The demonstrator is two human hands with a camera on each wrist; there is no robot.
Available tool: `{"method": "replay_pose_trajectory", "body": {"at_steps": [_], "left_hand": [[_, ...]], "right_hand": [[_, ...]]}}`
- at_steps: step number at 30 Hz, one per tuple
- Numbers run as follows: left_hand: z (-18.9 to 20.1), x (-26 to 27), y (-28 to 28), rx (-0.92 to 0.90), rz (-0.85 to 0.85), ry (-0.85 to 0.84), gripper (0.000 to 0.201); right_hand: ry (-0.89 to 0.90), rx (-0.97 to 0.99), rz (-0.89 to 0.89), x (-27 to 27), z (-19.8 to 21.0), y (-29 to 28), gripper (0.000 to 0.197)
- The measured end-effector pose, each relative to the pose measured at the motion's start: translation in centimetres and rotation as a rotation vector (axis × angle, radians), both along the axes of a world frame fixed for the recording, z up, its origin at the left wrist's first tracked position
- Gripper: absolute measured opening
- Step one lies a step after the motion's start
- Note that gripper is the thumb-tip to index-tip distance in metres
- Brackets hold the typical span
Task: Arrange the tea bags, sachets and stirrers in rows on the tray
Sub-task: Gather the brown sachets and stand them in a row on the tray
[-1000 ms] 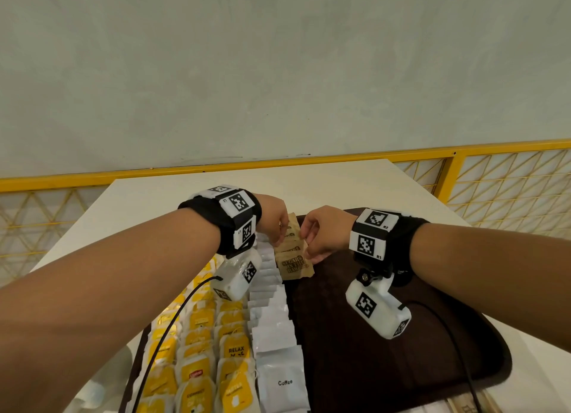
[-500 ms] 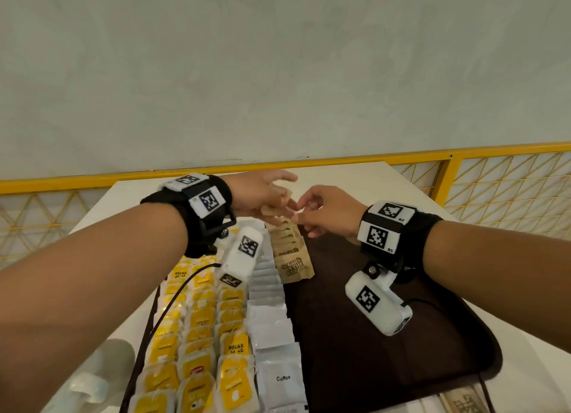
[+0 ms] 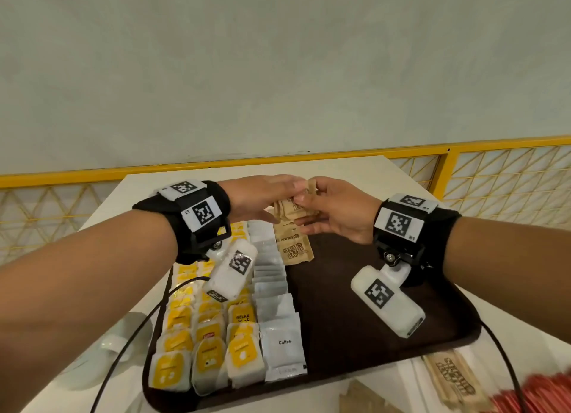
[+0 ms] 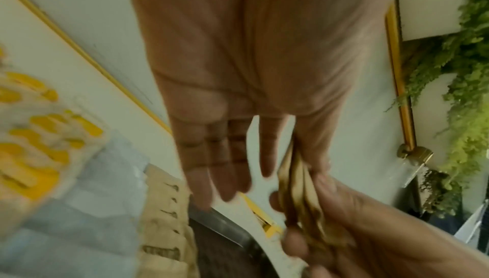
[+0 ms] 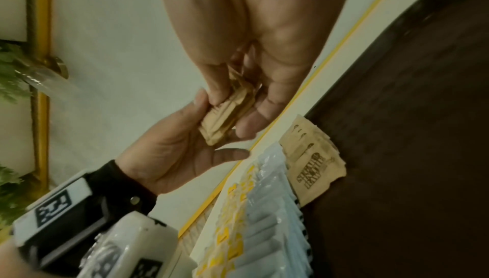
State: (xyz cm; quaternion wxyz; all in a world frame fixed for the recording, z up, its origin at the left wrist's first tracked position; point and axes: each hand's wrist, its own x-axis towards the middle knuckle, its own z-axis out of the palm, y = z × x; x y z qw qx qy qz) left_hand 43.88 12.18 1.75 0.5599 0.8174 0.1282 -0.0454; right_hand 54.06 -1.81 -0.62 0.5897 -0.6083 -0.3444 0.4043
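Note:
A dark brown tray (image 3: 370, 320) holds rows of yellow tea bags (image 3: 204, 335), white coffee sachets (image 3: 278, 320) and a short row of brown sugar sachets (image 3: 295, 245). Above the tray's far end both hands meet on a small bundle of brown sugar sachets (image 3: 290, 210). My right hand (image 3: 304, 207) grips the bundle (image 5: 227, 115) between fingers and thumb. My left hand (image 3: 289, 193) pinches the bundle's edge (image 4: 299, 178) with thumb against forefinger, its other fingers (image 4: 225, 167) straight.
Loose brown sugar sachets (image 3: 454, 378) and red stirrers (image 3: 540, 394) lie off the tray at the near right. A white object (image 3: 114, 344) sits on the white table (image 3: 185, 184) at the left. A yellow railing (image 3: 340, 156) runs behind. Camera cables hang from both wrists.
Both hands rose from the brown sachet row on the tray and came together above its far end. The left thumb now sits on the bundle held by the right hand.

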Motion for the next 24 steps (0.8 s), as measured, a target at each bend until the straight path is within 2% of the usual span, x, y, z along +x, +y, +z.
{"method": "replay_pose_trajectory", "body": {"at_steps": [4,6,8,11,14,19,21,24], "left_hand": [[-0.4,-0.5,0.5,0.174,0.027,0.013,0.01],[-0.8,-0.3,0.5,0.304,-0.012,0.054,0.003],[-1.4,0.2,0.4,0.518,-0.087,0.127,0.002],[-2.2,1.1,0.4,0.774,-0.164,0.197,0.012],[-2.6,2.0,0.5,0.854,-0.172,0.223,0.019],[-2.8,2.9,0.6,0.897,-0.182,0.242,0.018],[-2.9,3.1,0.6,0.909,-0.178,0.267,0.018],[-3.0,3.2,0.5,0.925,-0.159,0.285,0.02]], "right_hand": [[-0.05,-0.14,-0.084,0.6,-1.1,-0.6,0.014],[-0.176,-0.239,-0.092,0.8,-2.1,-0.6,0.014],[-0.281,-0.311,-0.072,1.1,-3.1,-0.2,0.015],[-0.303,-0.371,-0.049,1.3,-4.1,0.2,0.01],[-0.306,-0.403,-0.048,1.7,-4.5,0.5,0.01],[-0.287,-0.432,-0.037,2.0,-5.1,0.7,0.016],[-0.29,-0.441,-0.039,2.0,-5.3,0.7,0.012],[-0.368,-0.475,-0.059,2.1,-5.3,0.7,0.018]]}}
